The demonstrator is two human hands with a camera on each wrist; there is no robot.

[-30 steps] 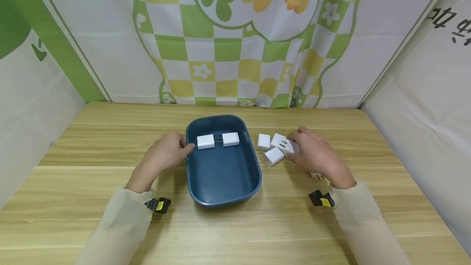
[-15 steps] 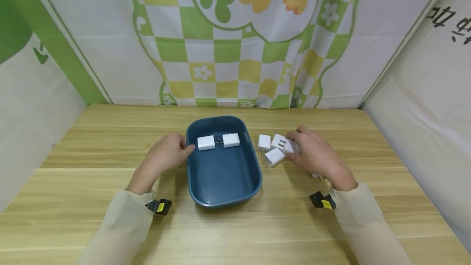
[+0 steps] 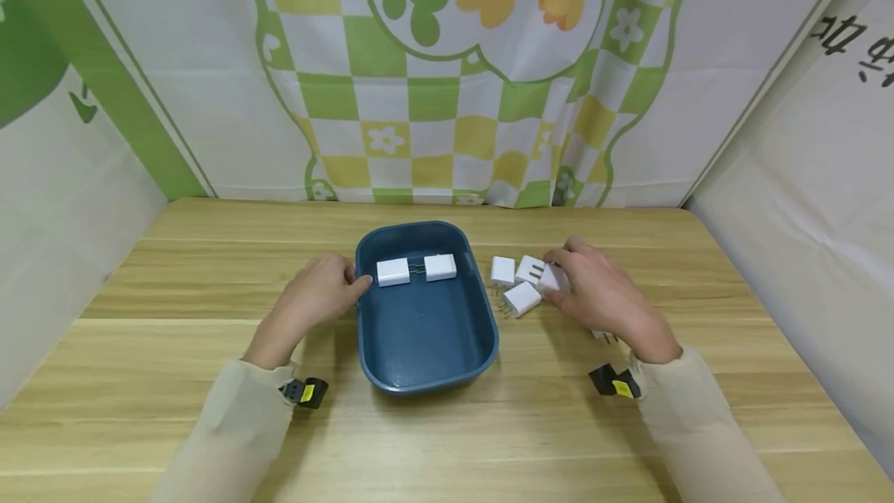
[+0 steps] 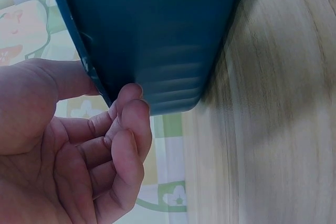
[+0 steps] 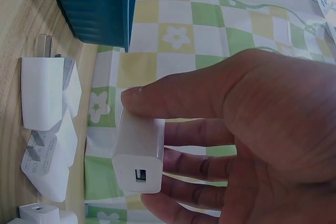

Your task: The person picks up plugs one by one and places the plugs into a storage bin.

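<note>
My left hand [image 3: 314,293] pinches the left rim of a blue plastic bin [image 3: 426,340], thumb over the edge and fingers against the outer wall. Inside the bin, near its far end, lie two white charger plugs, a left one [image 3: 393,272] and a right one [image 3: 440,267], with their prongs facing each other. My right hand [image 3: 601,289] holds a white USB charger plug [image 5: 139,150] between thumb and fingers; its USB port shows in the right wrist view. Beside it are loose chargers: one [image 3: 502,270], another [image 3: 531,268] with prongs up, and a nearer one [image 3: 521,298].
Another charger [image 3: 602,334] shows partly from under the right hand, prongs out. The wooden table [image 3: 545,425] carries everything. A checked curtain [image 3: 433,130] hangs behind its far edge, and white cloth walls [image 3: 803,216] flank it.
The view has shifted very slightly. Both hands keep nearly the same places, the left at the bin's rim and the right on the charger plug.
</note>
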